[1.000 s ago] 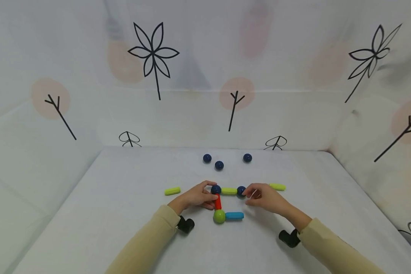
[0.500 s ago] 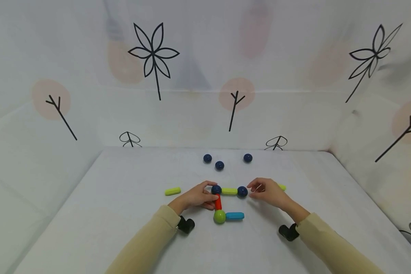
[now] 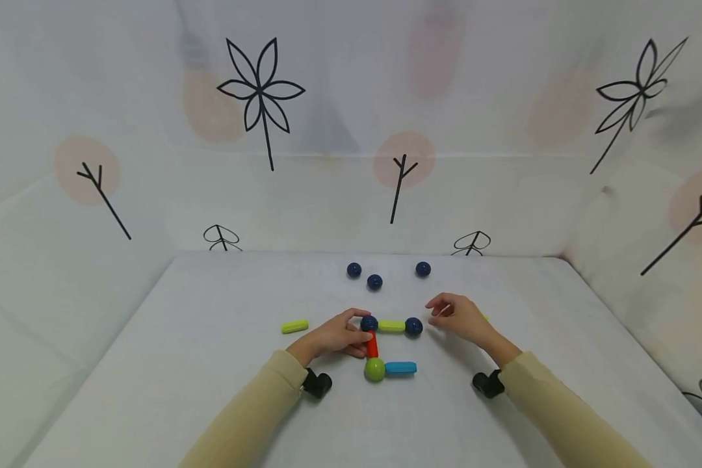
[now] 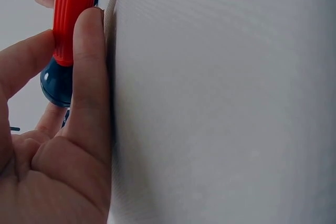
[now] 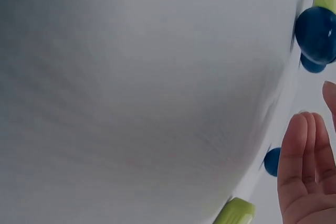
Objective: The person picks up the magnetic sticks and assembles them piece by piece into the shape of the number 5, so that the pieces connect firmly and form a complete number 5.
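Observation:
My left hand (image 3: 338, 335) pinches a red magnetic rod (image 3: 372, 345) between thumb and finger, with another fingertip at the navy ball (image 3: 369, 324) on the rod's far end. In the left wrist view, the fingers lie on either side of the red rod. A lime rod (image 3: 391, 325) joins that ball to a second navy ball (image 3: 413, 327). On the near end of the red rod sits a green ball (image 3: 375, 370), and a blue rod (image 3: 400, 368) points right from it. My right hand (image 3: 457, 317) is just right of the second navy ball, its relaxed fingers apart from it and holding nothing.
Several loose navy balls, one of them in the middle (image 3: 374, 282), lie farther back on the white cloth (image 3: 222, 403). A loose lime rod (image 3: 295, 326) rests to the left; another lime rod (image 5: 235, 212) is mostly hidden behind my right hand in the head view.
My right hand has let go of the right navy ball and moved a little away, right and back. The left hand and the joined pieces stay in place.

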`<state>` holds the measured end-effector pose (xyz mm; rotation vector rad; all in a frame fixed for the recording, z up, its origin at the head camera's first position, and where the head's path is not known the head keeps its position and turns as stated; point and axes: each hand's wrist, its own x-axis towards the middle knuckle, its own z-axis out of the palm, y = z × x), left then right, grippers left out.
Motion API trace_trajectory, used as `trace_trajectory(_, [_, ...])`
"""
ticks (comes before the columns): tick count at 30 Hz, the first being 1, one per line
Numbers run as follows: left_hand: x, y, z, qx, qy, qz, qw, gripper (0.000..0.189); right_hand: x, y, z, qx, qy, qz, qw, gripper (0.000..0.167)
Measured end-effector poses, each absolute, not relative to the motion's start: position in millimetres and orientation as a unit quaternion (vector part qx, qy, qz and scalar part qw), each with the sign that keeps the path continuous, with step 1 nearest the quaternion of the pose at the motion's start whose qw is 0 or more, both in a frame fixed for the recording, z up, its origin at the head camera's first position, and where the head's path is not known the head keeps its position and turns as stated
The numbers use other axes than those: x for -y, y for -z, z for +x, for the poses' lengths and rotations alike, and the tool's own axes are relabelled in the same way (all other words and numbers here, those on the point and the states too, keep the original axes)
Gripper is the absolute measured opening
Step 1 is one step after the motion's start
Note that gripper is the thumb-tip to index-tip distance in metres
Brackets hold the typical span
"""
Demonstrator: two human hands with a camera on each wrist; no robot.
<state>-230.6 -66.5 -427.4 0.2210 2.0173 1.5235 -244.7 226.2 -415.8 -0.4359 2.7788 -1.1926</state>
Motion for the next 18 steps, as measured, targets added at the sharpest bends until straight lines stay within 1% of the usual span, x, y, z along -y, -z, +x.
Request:
trace_trajectory(11, [67, 430, -232, -0.756, -0.577, 0.082, 0.299, 0.055, -229, 414, -264, -0.911, 0.39, -0.13, 0.038, 0.029])
trace_trajectory(18, [68, 430, -233, -0.751, -0.582, 0.081, 0.303, 0.055, -226, 410, -276, -0.911, 0.396, -0.113, 0.041, 0.036])
